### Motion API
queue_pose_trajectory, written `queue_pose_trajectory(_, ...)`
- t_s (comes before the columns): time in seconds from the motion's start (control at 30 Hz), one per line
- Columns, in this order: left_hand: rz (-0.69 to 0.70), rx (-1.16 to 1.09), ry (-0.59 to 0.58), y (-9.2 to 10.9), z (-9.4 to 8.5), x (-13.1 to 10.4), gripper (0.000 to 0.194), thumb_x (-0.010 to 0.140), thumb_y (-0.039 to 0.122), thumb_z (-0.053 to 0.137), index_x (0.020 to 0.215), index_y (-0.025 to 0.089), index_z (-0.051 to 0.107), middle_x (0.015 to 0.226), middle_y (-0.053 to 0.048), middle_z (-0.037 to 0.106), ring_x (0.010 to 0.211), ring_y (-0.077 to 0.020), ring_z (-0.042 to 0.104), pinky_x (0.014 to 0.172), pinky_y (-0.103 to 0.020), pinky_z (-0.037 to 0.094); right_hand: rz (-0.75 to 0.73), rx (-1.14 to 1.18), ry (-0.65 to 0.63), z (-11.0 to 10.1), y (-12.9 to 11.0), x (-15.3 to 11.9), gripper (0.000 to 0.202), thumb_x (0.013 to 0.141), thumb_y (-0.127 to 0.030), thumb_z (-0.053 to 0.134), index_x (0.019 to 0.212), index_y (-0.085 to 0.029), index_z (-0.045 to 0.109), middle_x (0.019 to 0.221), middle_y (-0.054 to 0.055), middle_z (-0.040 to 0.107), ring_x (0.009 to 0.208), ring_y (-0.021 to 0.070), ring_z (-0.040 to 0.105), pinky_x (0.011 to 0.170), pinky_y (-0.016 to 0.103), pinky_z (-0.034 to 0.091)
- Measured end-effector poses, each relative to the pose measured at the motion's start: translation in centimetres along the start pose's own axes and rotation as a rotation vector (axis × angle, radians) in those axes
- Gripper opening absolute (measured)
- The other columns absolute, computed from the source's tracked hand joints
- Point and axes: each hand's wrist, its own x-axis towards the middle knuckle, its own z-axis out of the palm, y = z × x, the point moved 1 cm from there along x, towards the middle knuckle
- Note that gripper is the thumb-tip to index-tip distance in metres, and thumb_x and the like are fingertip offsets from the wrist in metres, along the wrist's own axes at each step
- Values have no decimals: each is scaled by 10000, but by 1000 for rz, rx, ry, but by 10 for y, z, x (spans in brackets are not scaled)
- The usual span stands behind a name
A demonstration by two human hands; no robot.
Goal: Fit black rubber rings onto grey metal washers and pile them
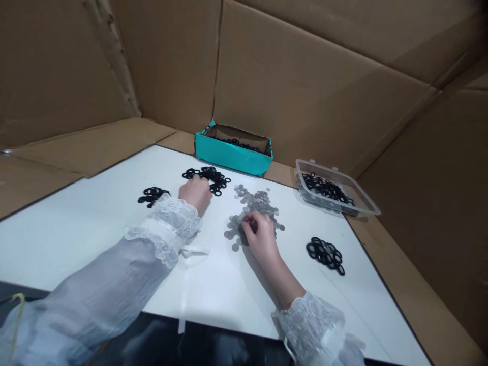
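Note:
My left hand [195, 192] is at the near edge of a loose pile of black rings [219, 179]. Its fingers are curled down and mostly hidden behind the back of the hand, so whatever they grip does not show. Over a spread of small grey discs [257, 202] is my right hand [261, 234]. Thumb and forefinger are drawn together there, and anything between them is too small to make out. A smaller cluster of black pieces [151, 193] lies left of my left hand, partly behind the lace cuff.
A turquoise box [232, 156] holding black rings stands at the table's back edge. Right of it sits a clear plastic tray [366, 201] with more black rings. Another heap of rings [324, 254] lies right on the white tabletop [224, 284]. Cardboard walls [305, 76] surround the table.

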Motion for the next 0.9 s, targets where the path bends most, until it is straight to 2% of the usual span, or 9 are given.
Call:
queue_pose_trajectory(0.1, 88, -134, -9, 17, 3, -12, 216, 807, 189, 437, 916, 109, 605, 955, -203, 639, 892, -338, 630, 747, -411, 459, -11, 97, 48, -7, 0, -3, 87, 841, -222, 468, 782, -203, 529, 775, 44, 601, 784, 227, 519, 760, 363, 382)
queue_pose_trajectory(0.2, 173, -238, -41, 30, 3, -22, 125, 814, 212, 475, 854, 158, 581, 891, -111, 660, 871, -247, 637, 771, -328, 473, 10, 270, 57, -11, 1, -4, 100, 864, -280, 444, 830, -206, 501, 773, 25, 570, 740, 193, 529, 700, 317, 405)
queue_pose_trajectory(0.27, 202, -342, -61, 34, 3, -28, 93, 808, 219, 504, 863, 170, 560, 819, -60, 653, 794, -192, 638, 732, -278, 483, 39, 382, 54, -11, 3, -3, 118, 857, -317, 465, 841, -204, 493, 767, 14, 548, 722, 173, 527, 675, 293, 414)
queue_pose_trajectory(0.37, 152, -640, -90, 37, 4, -34, 162, 771, 214, 537, 928, 179, 546, 727, -11, 616, 668, -165, 619, 646, -269, 494, 104, 524, 36, -8, 7, -1, 174, 811, -370, 520, 823, -199, 486, 731, 0, 526, 650, 145, 504, 607, 265, 406)
queue_pose_trajectory(0.47, 69, -869, -139, 37, 8, -38, 170, 752, 224, 532, 904, 175, 591, 723, -24, 618, 652, -177, 622, 593, -282, 497, 171, 636, 6, -6, 10, 2, 233, 737, -403, 586, 796, -195, 498, 690, -5, 535, 588, 129, 492, 553, 251, 396)
queue_pose_trajectory(0.6, 27, -935, -184, 41, 11, -44, 197, 758, 245, 507, 864, 165, 653, 792, -66, 680, 688, -190, 639, 599, -293, 504, 210, 700, -33, -7, 9, 2, 248, 685, -402, 648, 745, -185, 545, 679, 7, 567, 590, 131, 522, 545, 254, 415)
queue_pose_trajectory(0.73, 16, -1000, -204, 48, 8, -52, 236, 750, 275, 543, 931, 168, 649, 772, -52, 700, 693, -193, 652, 642, -303, 516, 231, 750, -69, -10, 3, 3, 246, 639, -377, 703, 715, -184, 571, 625, -10, 572, 535, 112, 512, 515, 245, 426)
queue_pose_trajectory(0.8, -24, -1038, -236, 50, 5, -55, 217, 726, 294, 585, 894, 165, 630, 757, -49, 701, 691, -197, 655, 622, -296, 512, 271, 800, -59, -10, 1, 4, 276, 607, -356, 737, 739, -186, 565, 601, -25, 579, 524, 108, 534, 509, 236, 443)
queue_pose_trajectory(0.9, -90, -1130, -344, 53, 2, -55, 167, 692, 274, 617, 817, 162, 619, 734, -43, 691, 693, -190, 653, 606, -278, 501, 322, 834, -39, -10, -1, 5, 355, 588, -333, 766, 840, -181, 568, 595, -33, 611, 536, 117, 584, 522, 234, 480)
